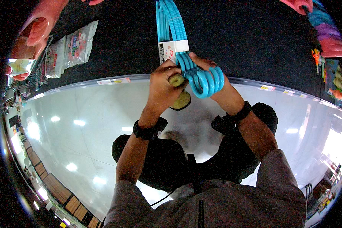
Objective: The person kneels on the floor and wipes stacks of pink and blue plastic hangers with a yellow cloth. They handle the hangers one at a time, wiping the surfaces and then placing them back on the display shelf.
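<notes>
Nearest the camera, a grey shirt [231, 205] is worn; beyond it, pale floor [83, 114] is met by a black shelf [247, 38]. Turquoise hangers [184, 62] are held bundled at the shelf's front edge, hooks toward the body, gripped by the curled fingers of the left hand [160, 84]. Behind the hooks, the fingers of the right hand [223, 91] are mostly hidden, so their closure cannot be told. Around the bundle, a white band [171, 49] is wrapped.

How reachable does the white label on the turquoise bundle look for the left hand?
Likely yes: the left hand sits right by the white label, at its lower edge, with nothing visible blocking the way. What its fingers grip is hard to tell.
</notes>
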### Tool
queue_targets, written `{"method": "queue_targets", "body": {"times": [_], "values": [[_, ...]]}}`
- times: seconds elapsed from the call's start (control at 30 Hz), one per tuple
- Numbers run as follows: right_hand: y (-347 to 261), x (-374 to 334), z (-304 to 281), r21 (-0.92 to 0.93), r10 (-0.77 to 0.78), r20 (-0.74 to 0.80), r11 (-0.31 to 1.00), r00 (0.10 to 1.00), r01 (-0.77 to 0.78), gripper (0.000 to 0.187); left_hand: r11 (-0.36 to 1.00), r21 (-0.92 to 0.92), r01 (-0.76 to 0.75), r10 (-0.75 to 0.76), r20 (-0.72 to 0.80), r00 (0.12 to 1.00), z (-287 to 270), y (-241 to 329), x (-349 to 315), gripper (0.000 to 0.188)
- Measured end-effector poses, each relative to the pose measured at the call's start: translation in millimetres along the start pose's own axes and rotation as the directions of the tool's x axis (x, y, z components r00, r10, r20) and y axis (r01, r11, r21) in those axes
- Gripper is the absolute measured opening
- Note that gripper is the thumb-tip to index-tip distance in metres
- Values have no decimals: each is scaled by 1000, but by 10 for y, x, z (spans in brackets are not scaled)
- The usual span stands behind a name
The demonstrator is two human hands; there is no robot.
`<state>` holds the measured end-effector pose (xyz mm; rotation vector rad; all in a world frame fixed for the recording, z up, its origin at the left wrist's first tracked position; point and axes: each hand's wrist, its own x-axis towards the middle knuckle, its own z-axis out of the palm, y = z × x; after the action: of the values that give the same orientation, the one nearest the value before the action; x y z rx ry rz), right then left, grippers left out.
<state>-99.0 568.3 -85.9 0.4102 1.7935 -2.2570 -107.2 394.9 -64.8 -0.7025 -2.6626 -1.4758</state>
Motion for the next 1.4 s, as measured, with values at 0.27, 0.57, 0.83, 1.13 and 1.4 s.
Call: {"method": "queue_targets", "body": {"times": [0.27,0.57,0.83,1.13,1.4], "values": [[-28,51,-89,425,-26,126,905,992,-30,20,959,-226,172,-210,-156,965,40,26,28,22],[72,42,-158,-338,-236,351,871,906,357,50,583,-741,333,-571,-82,817,-109,140,150,11],[25,-18,-134,-379,-97,147,914,984,147,42,620,-751,228,-602,-269,752,-23,118,149,16],[-64,61,-194,-804,-199,140,549,970,229,37,874,-409,261,-309,-54,949,-310,192,243,31],[-367,78,-655,-917,-268,123,338,956,213,43,793,-558,244,-491,-349,798,-1278,-124,109,59]]}}
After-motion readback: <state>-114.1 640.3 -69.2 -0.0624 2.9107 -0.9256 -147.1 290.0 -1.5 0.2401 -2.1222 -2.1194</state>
